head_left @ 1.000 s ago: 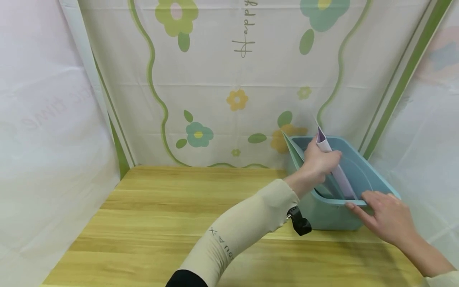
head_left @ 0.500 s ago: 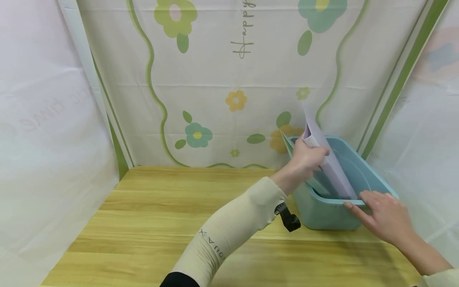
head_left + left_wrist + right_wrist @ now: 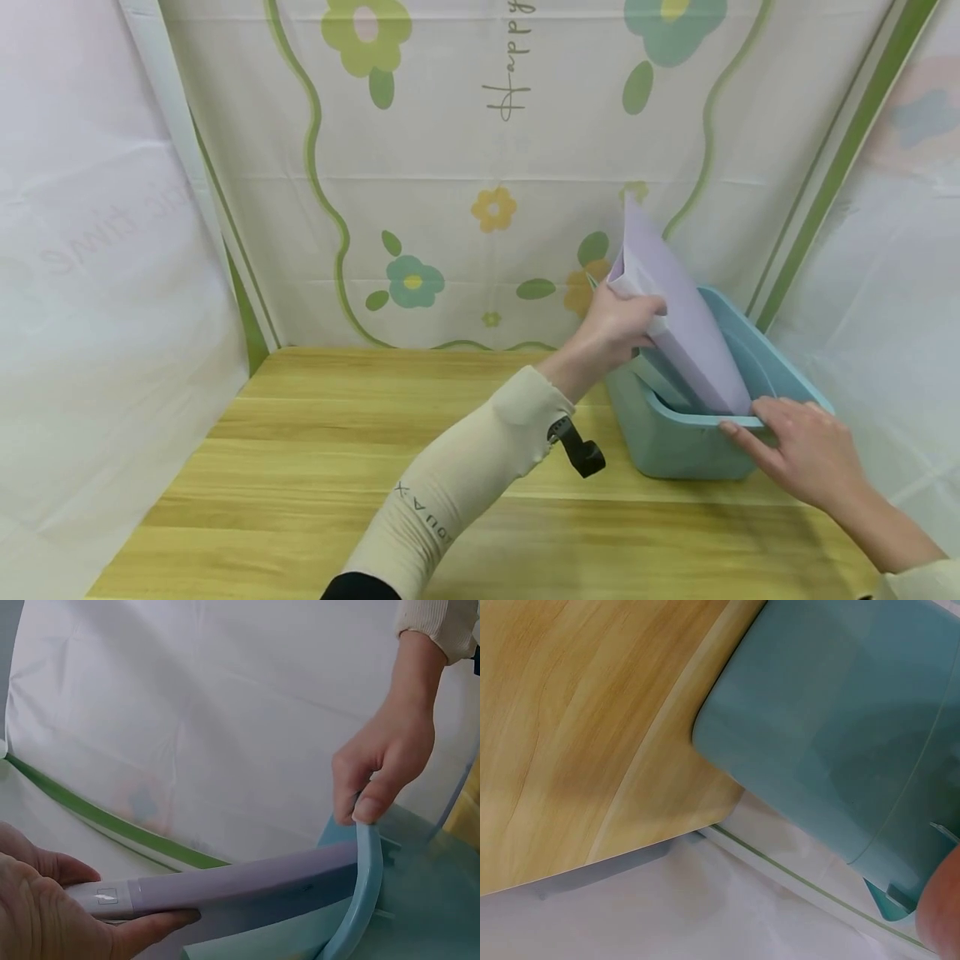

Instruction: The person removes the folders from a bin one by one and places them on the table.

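Observation:
In the head view my left hand [image 3: 609,327] grips the spine of a lavender file folder [image 3: 690,329], thumb on one side. The folder leans up and left, its lower end inside a blue-green plastic bin [image 3: 693,450]. A pale green folder [image 3: 259,945] shows beneath the lavender one in the left wrist view, mostly hidden. My right hand [image 3: 813,454] holds the near right corner of the bin's rim, thumb outside and fingers over the edge. In the right wrist view only a bit of the right hand [image 3: 941,907] shows beside the bin.
The bin stands at the right end of a wood-grain table [image 3: 315,442]. A white cloth with printed flowers [image 3: 495,150] hangs behind the table. Pale cloth sides [image 3: 90,292] enclose it on the left and right.
My left hand has moved left and a little down in the head view, drawing the lavender folder's upper end upward and left, so more of its face shows. The right hand stays on the rim.

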`<state>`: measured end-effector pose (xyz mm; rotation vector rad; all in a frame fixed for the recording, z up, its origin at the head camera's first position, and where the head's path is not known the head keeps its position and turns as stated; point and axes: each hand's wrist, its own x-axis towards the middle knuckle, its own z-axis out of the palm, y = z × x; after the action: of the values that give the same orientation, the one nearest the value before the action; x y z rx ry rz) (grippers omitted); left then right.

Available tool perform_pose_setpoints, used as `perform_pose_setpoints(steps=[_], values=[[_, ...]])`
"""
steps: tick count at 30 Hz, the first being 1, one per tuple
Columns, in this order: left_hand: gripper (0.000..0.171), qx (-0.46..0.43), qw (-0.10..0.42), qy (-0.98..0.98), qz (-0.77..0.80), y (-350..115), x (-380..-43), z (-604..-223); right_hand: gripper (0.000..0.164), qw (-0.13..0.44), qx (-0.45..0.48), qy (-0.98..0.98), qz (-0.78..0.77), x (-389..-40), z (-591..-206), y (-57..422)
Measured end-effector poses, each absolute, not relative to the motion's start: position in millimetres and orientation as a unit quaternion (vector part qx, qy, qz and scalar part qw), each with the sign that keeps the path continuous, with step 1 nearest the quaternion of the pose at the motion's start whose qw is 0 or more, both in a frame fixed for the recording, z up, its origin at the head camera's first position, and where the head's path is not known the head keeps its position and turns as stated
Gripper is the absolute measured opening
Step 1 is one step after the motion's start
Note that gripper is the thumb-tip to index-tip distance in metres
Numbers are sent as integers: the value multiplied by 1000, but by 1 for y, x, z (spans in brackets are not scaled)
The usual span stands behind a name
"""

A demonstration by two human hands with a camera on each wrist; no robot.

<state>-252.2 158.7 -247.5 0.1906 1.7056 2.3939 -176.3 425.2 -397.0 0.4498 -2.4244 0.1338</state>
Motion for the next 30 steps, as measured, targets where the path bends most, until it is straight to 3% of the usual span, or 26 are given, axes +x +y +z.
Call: perform_pose_setpoints(steps=[12,30], values=[[49,85,125,541,827,143,-262,-257,46,326,174,-928,49,-177,-400,426],[32,122,74,520,842,123,-271,-261,47,331,179,-925,53,-179,-399,426]])
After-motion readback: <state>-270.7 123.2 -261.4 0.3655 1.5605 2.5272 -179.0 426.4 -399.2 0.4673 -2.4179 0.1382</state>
